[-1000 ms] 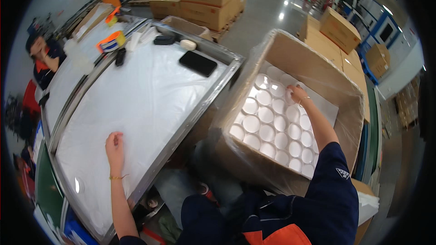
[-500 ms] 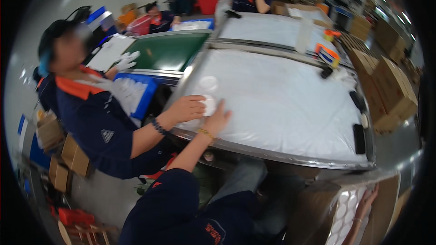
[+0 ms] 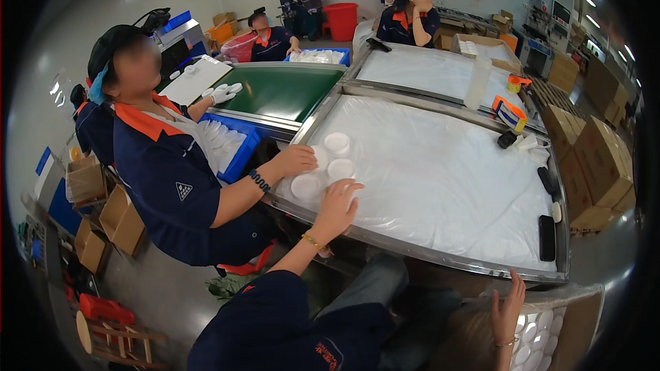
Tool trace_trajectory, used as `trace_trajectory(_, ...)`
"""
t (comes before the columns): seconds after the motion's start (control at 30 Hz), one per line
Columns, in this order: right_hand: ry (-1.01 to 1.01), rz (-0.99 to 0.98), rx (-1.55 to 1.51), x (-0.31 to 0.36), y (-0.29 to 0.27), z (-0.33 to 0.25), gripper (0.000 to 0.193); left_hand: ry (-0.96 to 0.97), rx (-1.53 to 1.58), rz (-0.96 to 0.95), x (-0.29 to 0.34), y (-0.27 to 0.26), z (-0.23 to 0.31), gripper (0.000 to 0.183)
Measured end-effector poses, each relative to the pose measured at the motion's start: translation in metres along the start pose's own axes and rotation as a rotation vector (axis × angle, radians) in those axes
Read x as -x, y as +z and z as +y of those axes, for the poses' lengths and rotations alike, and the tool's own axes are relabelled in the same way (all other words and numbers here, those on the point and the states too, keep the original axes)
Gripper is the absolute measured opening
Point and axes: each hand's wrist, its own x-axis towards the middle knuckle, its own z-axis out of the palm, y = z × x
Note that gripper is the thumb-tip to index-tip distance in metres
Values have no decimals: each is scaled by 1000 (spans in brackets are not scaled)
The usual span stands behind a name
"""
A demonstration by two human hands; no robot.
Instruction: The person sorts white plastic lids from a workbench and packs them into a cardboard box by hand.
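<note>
My left hand point(image 3: 337, 209), with a bracelet at the wrist, is over the near-left part of the plastic-covered table point(image 3: 426, 172). Its fingers are stretched out beside a round white lid-like piece point(image 3: 341, 170); whether they touch it I cannot tell. Another white disc point(image 3: 306, 187) lies just left of it, and one more point(image 3: 337, 143) farther back. A co-worker's hand point(image 3: 297, 159) rests on a further white disc point(image 3: 319, 158). At the lower right my right hand point(image 3: 507, 306) is raised with extended fingers, holding nothing, over a carton point(image 3: 581, 323) filled with rows of similar white round pieces point(image 3: 533, 343).
A co-worker point(image 3: 165, 165) sits close at my left beside a blue bin point(image 3: 237, 154) of white pieces. Behind runs a green conveyor belt point(image 3: 285, 89). A black phone-like object point(image 3: 546, 238) and a tape dispenser point(image 3: 509, 113) lie along the table's right side. Cartons point(image 3: 601, 165) stand beyond.
More white discs now lie on the table's left side. My right hand has risen from inside the carton to its table-side edge. My left hand stays near the discs; the whole view has shifted.
</note>
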Motion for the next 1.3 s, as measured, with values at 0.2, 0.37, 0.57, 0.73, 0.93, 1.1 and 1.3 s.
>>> trace_trajectory(0.2, -7, -11, 66, -10, 0, -13, 58, -216, -235, 63, 11, -9, -15, 43)
trace_trajectory(0.37, -21, 7, 56, -10, 2, -7, 58, -520, -353, 48, -10, 17, -38, 61)
trace_trajectory(0.57, 25, -24, 146, 2, 6, 8, 61, -609, -401, -130, -52, 50, -71, 68)
trace_trajectory(0.73, -16, -15, 126, -1, 5, -7, 62, -540, -501, -142, -73, 54, -105, 61)
trace_trajectory(0.93, -26, -6, 143, -6, 4, -7, 61, -845, -482, -395, -132, 67, -90, 51)
trace_trajectory(1.1, -11, -6, 151, -13, 8, -9, 61, -559, -496, -314, -131, 113, -58, 40)
trace_trajectory(1.3, -29, 44, 137, -24, 14, -4, 57, 61, -194, -259, -100, 172, 67, 27)
